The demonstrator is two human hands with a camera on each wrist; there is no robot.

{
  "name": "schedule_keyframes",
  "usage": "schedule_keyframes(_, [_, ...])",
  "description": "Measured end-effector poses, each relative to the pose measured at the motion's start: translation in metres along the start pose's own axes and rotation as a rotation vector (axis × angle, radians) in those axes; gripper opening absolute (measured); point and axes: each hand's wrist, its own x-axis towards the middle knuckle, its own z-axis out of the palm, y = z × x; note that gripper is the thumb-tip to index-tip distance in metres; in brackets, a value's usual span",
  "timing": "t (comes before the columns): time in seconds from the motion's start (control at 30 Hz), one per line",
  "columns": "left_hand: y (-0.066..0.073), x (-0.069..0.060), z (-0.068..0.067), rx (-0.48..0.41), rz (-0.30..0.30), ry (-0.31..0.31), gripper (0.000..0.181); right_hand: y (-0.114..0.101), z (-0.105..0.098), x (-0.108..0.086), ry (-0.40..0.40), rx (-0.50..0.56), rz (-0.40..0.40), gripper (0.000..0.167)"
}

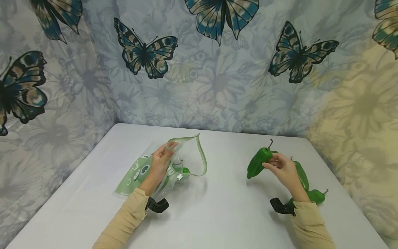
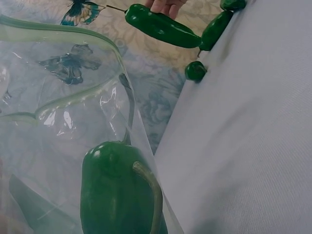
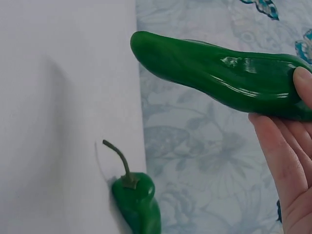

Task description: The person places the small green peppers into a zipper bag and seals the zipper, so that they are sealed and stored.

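My left hand [image 1: 159, 165] grips the rim of a clear plastic zip bag [image 1: 133, 177] with a green printed front. The bag's mouth, edged by a green zip strip [image 1: 203, 159], gapes toward the right. Inside it at least one green pepper [image 2: 114, 187] shows through the film, its stem upward in the left wrist view. Off to the right, my right hand [image 1: 283, 171] holds a long glossy green pepper [image 1: 256, 164] above the table, thumb on one side and fingers on the other. Its narrow tip points down and left, away from the palm.
Several more green peppers lie at the table's right side, among them an upright-looking one [image 1: 301, 175] and another [image 1: 317, 196] by the right wrist. The white table [image 1: 224, 207] meets a butterfly-printed cloth [image 1: 217, 86] at the back. Black wrist mounts [image 1: 158, 205] sit on both sleeves.
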Motion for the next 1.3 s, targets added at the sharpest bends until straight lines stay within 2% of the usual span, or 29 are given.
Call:
schedule_keyframes(0.1, [0.0, -0.002, -0.001, -0.006, -0.001, 0.007, 0.035, -0.003, 0.002, -0.001, -0.023, 0.012, 0.012, 0.028])
schedule_keyframes(0.27, [0.002, -0.001, 0.002, -0.016, -0.056, 0.056, 0.032, -0.013, 0.006, 0.002, -0.015, 0.069, -0.003, 0.03])
schedule_keyframes(0.47, [0.005, -0.004, 0.006, -0.043, -0.098, 0.083, 0.028, -0.043, 0.013, 0.003, 0.0, 0.163, -0.053, 0.028])
schedule_keyframes(0.7, [0.003, -0.005, 0.007, -0.03, -0.084, 0.065, 0.03, -0.062, 0.02, 0.008, 0.019, 0.184, -0.083, 0.024])
schedule_keyframes(0.73, [0.003, -0.004, 0.006, -0.027, -0.078, 0.06, 0.03, -0.06, 0.022, 0.01, 0.019, 0.198, -0.097, 0.025])
schedule_keyframes(0.77, [0.003, -0.003, 0.006, -0.024, -0.073, 0.057, 0.03, -0.042, 0.026, 0.012, 0.014, 0.201, -0.119, 0.027])
schedule_keyframes(0.93, [0.004, -0.001, 0.005, -0.023, -0.088, 0.068, 0.031, -0.03, 0.04, 0.02, 0.009, 0.29, -0.202, 0.028])
schedule_keyframes(0.97, [0.004, -0.001, 0.006, -0.026, -0.093, 0.074, 0.032, -0.033, 0.042, 0.021, 0.003, 0.314, -0.211, 0.027])
schedule_keyframes(1.0, [0.004, -0.001, 0.006, -0.028, -0.099, 0.078, 0.032, -0.054, 0.043, 0.022, 0.003, 0.337, -0.206, 0.026])
schedule_keyframes(1.1, [0.004, -0.002, 0.007, -0.016, -0.105, 0.084, 0.035, -0.074, 0.049, 0.025, -0.016, 0.391, -0.19, 0.025])
schedule_keyframes(1.2, [0.004, -0.003, 0.007, 0.003, -0.104, 0.081, 0.039, -0.086, 0.056, 0.027, -0.029, 0.403, -0.184, 0.026])
schedule_keyframes(1.3, [0.003, -0.003, 0.006, 0.008, -0.098, 0.077, 0.04, -0.089, 0.063, 0.03, -0.039, 0.42, -0.19, 0.026])
